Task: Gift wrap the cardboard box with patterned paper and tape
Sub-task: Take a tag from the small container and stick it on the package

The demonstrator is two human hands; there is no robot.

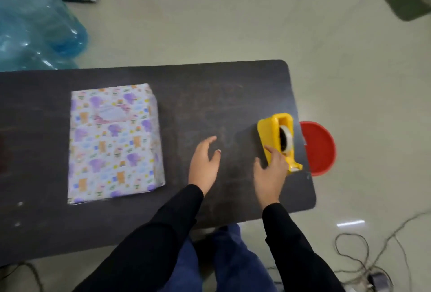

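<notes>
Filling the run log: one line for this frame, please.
rectangular box in patterned paper: flat on dark table | left hand: relaxed, empty | right hand: touches yellow plastic tape dispenser at table's right edge

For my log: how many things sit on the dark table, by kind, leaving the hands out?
Wrapped box: 1
Yellow tape dispenser: 1
Roll of tape, in the dispenser: 1
Total: 3
</notes>
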